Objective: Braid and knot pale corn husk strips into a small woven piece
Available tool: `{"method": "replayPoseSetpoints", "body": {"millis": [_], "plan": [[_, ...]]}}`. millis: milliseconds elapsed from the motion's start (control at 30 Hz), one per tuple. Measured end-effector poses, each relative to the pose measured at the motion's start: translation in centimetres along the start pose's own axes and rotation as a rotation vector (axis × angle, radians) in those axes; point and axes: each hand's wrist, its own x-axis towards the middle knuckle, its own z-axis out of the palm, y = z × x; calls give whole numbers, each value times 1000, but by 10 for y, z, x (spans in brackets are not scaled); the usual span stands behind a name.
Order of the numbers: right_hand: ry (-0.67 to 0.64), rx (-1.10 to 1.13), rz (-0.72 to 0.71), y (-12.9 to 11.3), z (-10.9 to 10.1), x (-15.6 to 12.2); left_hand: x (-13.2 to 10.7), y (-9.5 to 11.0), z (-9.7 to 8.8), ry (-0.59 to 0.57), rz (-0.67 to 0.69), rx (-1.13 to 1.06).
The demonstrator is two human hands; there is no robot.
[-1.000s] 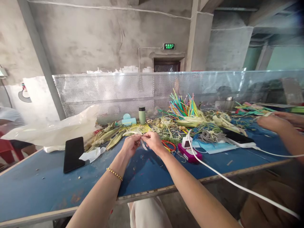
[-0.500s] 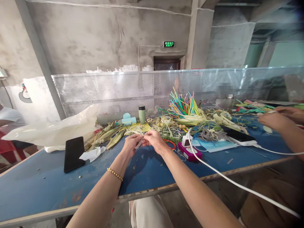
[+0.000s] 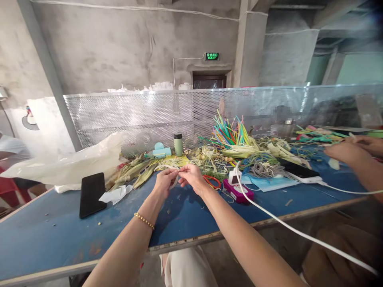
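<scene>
My left hand (image 3: 166,180) and my right hand (image 3: 191,176) meet above the front of the blue table (image 3: 191,223), both with fingers pinched. Between them is a thin pale strip (image 3: 174,184), which looks like corn husk; one end curls down below the left fingers. Its far end is hidden by my fingertips. Just beyond the hands lie dried corn husks (image 3: 130,172) and a tangle of pale husk shreds (image 3: 209,155).
A black phone (image 3: 92,195) and crumpled white paper (image 3: 116,194) lie to the left. On the right, a white cable (image 3: 281,223) runs from a purple power strip (image 3: 238,191) across the table edge. A green bottle (image 3: 178,145) stands behind. Another person's hands (image 3: 350,151) work at far right.
My fingers have shifted slightly around the strip, and both hands stay together. At far right, the other person's hands have moved a little. The view has drifted slightly.
</scene>
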Motion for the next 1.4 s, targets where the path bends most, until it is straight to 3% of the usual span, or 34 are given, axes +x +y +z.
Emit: {"method": "replayPoseSetpoints", "body": {"millis": [167, 467, 733, 900, 1133, 1400], "plan": [[36, -9, 1, 3, 1, 3, 2, -1, -3, 1, -94, -65], [-22, -107, -63, 8, -1, 5, 4, -7, -1, -19, 112, 77], [100, -456, -351, 19, -4, 16, 7, -9, 0, 18, 52, 6], [46, -311, -254, 21, -2, 11, 5, -6, 1, 18, 37, -90], [44, -264, -275, 21, -2, 12, 4, -4, 3, -50, 74, -90], [33, -226, -240, 13, 3, 4, 6, -4, 0, -5, 102, -141]]}}
